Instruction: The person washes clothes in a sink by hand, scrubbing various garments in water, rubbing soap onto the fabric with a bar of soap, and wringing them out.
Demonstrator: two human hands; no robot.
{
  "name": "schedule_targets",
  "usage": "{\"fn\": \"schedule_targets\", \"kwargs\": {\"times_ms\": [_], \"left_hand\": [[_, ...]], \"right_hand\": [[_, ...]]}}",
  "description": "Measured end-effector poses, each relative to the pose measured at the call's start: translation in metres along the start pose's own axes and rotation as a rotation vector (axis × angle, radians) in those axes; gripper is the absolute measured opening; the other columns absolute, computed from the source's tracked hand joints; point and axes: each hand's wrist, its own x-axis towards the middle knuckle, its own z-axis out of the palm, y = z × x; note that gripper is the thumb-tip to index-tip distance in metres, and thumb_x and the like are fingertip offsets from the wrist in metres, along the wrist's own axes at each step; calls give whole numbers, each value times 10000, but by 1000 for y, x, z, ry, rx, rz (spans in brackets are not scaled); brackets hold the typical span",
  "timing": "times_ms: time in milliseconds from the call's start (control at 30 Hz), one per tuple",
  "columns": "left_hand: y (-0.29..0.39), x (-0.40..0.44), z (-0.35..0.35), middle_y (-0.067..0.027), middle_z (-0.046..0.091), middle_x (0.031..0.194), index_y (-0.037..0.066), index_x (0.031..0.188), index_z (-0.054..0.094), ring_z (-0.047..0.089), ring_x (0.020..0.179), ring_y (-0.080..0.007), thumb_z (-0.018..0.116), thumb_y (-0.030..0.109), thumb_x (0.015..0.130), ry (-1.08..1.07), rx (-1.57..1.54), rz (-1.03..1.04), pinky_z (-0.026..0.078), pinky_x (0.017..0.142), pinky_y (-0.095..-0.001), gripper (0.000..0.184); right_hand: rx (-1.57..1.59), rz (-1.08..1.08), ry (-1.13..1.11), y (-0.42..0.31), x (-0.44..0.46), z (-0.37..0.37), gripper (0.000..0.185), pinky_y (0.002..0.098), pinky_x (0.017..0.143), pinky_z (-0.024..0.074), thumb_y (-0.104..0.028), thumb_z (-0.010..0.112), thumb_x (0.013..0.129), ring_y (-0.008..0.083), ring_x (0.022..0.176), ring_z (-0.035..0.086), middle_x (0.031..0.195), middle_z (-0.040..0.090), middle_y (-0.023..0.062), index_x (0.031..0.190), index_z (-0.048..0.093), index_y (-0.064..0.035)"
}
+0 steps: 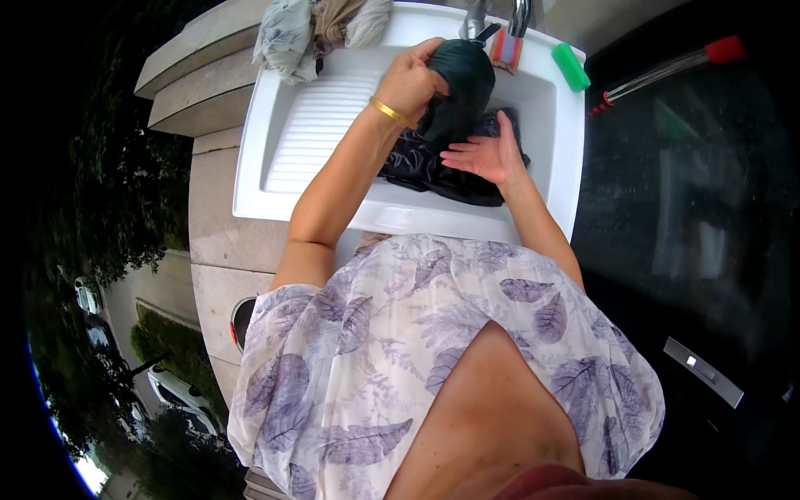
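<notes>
Under the tap (518, 15), my left hand (412, 83) grips a dark green cloth (468, 75) and holds it up over the sink basin. A yellow bangle (390, 113) is on that wrist. My right hand (487, 158) is open, palm up with fingers spread, just below and to the right of the green cloth. It lies over black wet clothing (467, 187) in the bottom of the white sink (400, 218). Whether its fingertips touch the clothing, I cannot tell.
Light and brown cloths (337, 25) hang over the sink's back left corner, above the ribbed washboard (312, 125). A sponge (506, 52) sits by the tap. A green object (571, 68) rests on the right rim. A red-tipped metal pole (667, 73) is farther right.
</notes>
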Motion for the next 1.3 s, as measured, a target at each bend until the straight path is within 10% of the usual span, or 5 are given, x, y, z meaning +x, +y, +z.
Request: {"fn": "schedule_targets", "kwargs": {"times_ms": [267, 433, 833, 1033, 1300], "left_hand": [[16, -67, 54, -48, 580, 941, -50, 988, 562, 536, 875, -119, 468, -119, 488, -409, 92, -8, 419, 787, -219, 514], [2, -77, 45, -36, 578, 909, -18, 977, 569, 544, 862, -135, 540, -103, 487, -502, 190, 26, 418, 774, -224, 498], [-123, 15, -120, -65, 568, 1169, 123, 1129, 570, 512, 1093, -211, 592, 342, 788, 48, -506, -478, 372, 933, -450, 406], [-151, -20, -37, -93, 577, 1121, 47, 1131, 544, 529, 1037, -220, 520, 256, 851, 150, 313, 378, 370, 943, -341, 350], [-125, 13, -84, -100, 581, 926, 31, 910, 559, 549, 782, -193, 491, 161, 870, 104, 101, 398, 458, 651, -311, 152]], "right_hand": [[-755, -618, -822, 2, -27, 57, 842, 327, 936, 414, -682, 274, 829, 223, 900, 557, 1057, 543, 176, 1112, 462, 88], [377, 302, -630, -2, 4, 23, 687, 305, 892, 418, -516, 431, 857, 214, 943, 552, 1145, 518, 145, 1249, 374, 46], [171, -122, -426, 29, -1, 46, 450, 471, 971, 379, -350, 499, 833, 289, 1105, 521, 1203, 547, 124, 1174, 547, -60], [148, -40, -417, 47, -15, 58, 485, 468, 1004, 335, -407, 511, 825, 277, 1150, 484, 1228, 532, 112, 1174, 551, -72], [99, 69, -446, 55, -5, 39, 682, 441, 1022, 322, -581, 538, 787, 253, 1178, 455, 1278, 490, 98, 1255, 478, -89]]}}
